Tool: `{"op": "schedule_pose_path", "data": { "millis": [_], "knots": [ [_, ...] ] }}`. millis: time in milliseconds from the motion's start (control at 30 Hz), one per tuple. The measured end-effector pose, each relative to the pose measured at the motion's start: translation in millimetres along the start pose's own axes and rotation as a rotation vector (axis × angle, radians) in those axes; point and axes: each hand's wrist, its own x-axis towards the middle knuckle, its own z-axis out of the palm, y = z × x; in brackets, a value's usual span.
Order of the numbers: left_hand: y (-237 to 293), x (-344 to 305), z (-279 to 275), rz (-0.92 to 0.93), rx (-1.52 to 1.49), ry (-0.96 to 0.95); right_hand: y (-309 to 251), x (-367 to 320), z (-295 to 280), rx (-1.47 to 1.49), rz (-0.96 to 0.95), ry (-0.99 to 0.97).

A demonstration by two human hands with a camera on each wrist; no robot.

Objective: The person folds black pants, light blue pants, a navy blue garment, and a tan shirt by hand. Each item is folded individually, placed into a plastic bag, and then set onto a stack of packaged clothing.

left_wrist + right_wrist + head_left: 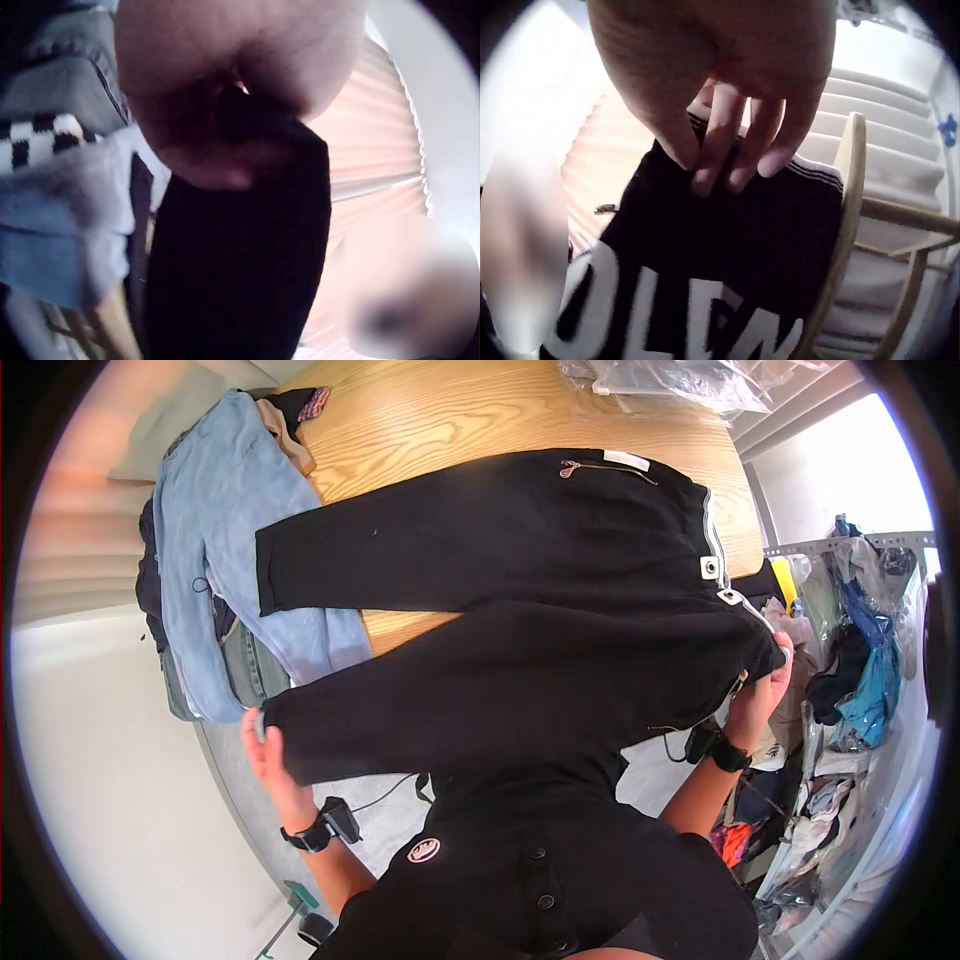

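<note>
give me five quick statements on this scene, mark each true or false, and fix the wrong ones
1. The left grip holds the black trousers by a leg end. True.
2. The right grip is well away from the waistband. False: it holds the waistband.
3. The blue pants lie over the black trousers. False: a black leg overlaps them.
4. Clear plastic lies at the table's far edge. True.
5. The black trousers bear no lettering. False: large white letters show in the right wrist view.

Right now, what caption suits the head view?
Black trousers over a wooden table, left hand gripping hem, right hand gripping waistband.
</note>
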Motion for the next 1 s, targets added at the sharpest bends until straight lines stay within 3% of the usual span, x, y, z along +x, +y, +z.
{"op": "schedule_pose_path", "data": {
  "millis": [67,100,167,233,300,367,433,467,500,567,600,667,733,800,867,900,1000],
  "knots": [
    [33,8,19,0.018,-0.318,0.112,4,10,-5,-0.351,0.04,0.031],
    [51,12,12,0.015,-0.288,0.115,1,8,4,-0.338,0.066,0.038],
    [53,48,7,-0.161,-0.606,0.154,-21,39,39,-0.758,-0.187,-0.03],
    [52,96,-5,-0.098,-0.696,0.059,-24,65,73,-0.595,-0.216,0.03],
    [57,138,2,-0.017,-0.94,-0.827,-23,93,96,-0.544,-0.069,-0.032],
    [79,151,38,-0.193,-0.483,-0.224,11,130,82,-0.714,-0.079,-0.112],
    [54,188,39,-0.192,-0.08,-0.347,24,144,94,-1.254,-0.067,-0.098],
    [52,188,48,-0.109,0.205,-0.306,42,148,89,-1.226,-0.125,-0.109],
    [50,191,54,-0.102,0.203,-0.305,49,147,93,-1.199,-0.184,-0.122],
    [45,198,62,-0.086,0.811,-0.235,48,143,95,-1.202,-0.193,-0.072],
    [34,209,56,-0.087,0.812,-0.231,43,140,99,-1.192,-0.117,-0.045],
    [9,232,38,0.129,0.835,-0.234,42,140,97,-1.183,-0.041,-0.02],
    [18,227,42,0.115,0.761,-0.187,50,149,82,-1.211,-0.202,-0.068],
    [23,228,42,0.065,0.545,-0.056,50,159,76,-1.112,-0.174,-0.099],
    [22,235,30,0.058,0.553,-0.053,47,163,78,-0.951,-0.095,-0.11],
    [21,240,21,0.053,0.56,-0.057,35,157,92,-1.006,-0.109,-0.048],
    [14,232,25,0.022,0.609,-0.087,45,161,83,-1.196,-0.184,-0.117]
  ]
}}
